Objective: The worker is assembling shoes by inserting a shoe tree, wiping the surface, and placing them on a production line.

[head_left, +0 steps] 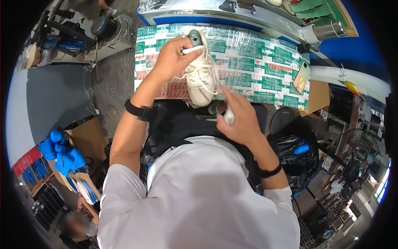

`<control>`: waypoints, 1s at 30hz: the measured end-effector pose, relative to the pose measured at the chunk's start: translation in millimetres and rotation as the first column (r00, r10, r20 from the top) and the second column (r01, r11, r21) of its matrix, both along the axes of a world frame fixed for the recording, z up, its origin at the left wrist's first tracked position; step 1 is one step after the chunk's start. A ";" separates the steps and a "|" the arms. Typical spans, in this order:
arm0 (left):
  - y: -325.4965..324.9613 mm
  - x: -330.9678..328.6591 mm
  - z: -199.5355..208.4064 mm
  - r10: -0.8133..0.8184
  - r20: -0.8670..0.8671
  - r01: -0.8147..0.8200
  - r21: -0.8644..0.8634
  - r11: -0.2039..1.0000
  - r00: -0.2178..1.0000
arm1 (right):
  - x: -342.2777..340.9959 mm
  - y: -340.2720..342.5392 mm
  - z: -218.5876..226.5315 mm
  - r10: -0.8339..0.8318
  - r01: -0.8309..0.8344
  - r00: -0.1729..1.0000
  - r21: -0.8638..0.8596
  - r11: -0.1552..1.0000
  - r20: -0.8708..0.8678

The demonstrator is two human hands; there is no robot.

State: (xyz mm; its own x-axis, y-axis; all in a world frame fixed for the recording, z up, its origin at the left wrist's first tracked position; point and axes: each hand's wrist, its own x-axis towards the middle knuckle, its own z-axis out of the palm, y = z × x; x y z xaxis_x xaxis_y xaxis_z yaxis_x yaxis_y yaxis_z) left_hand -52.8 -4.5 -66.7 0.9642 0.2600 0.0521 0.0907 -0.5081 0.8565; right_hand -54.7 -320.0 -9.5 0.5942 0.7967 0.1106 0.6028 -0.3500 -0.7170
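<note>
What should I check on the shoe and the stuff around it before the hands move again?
1. Left hand has hold of the shoe near its opening: ok.
2. Right hand grips the pale-handled tool: ok.
3. Tool's tip seen clearly: cannot tell, it is too thin and blurred.
4. Laces all tucked in: not ok, loose strands stick out at the sides.
5. Shoe well back from the table's near edge: not ok, its toe reaches that edge.
6. Phone away from the shoe: ok.

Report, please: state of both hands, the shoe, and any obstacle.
Left hand pinching cream shoe near its opening. Right hand gripping pale-handled tool. Laces lie across shoe. Phone apart, at right.
</note>
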 end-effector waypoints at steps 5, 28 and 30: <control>-2.6 5.2 -0.1 0.013 -0.038 -0.024 -0.299 0.954 0.999 | 34.1 41.6 -47.0 -0.063 0.054 0.990 0.069 0.996 0.124; -6.2 6.5 -3.3 0.048 -0.007 -0.049 -0.170 0.984 0.999 | 5.0 88.1 -42.4 0.087 -0.075 0.929 -0.046 0.996 0.360; -3.9 6.4 2.2 0.031 -0.041 -0.037 -0.154 0.987 0.999 | 0.0 87.6 -31.0 0.081 -0.070 0.956 -0.050 0.996 0.282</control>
